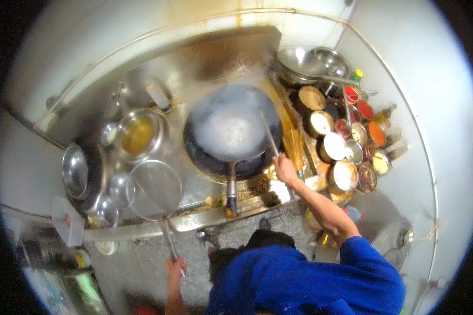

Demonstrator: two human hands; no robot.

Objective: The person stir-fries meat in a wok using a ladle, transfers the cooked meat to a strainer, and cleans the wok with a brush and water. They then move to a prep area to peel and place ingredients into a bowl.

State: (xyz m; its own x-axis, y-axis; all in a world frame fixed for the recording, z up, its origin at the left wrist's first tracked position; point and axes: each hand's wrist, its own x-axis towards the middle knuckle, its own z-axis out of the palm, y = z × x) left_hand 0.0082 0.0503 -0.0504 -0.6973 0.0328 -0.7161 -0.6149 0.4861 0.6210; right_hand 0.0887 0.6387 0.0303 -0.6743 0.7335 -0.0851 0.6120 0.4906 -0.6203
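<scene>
In my left hand (175,267) is the long metal handle of a round strainer (156,191), whose mesh basket sits over the stove's front edge. My right hand (287,170) grips a metal utensil handle (269,134) that reaches down into the wok (191,143). The utensil's far end is hidden in pale steam or cloudy liquid (232,132). From the wok a handle (231,187) with a dark end points toward me. Just right of the wok, close to my right hand, stands a bundled bamboo brush (293,145).
Left of the wok is a metal pot of yellow liquid (138,134), with a faucet (119,93) and a squeeze bottle (158,95) behind. Seasoning containers (334,145) crowd the right side, below a perforated metal colander (299,61). A steel counter edge (205,220) runs before me.
</scene>
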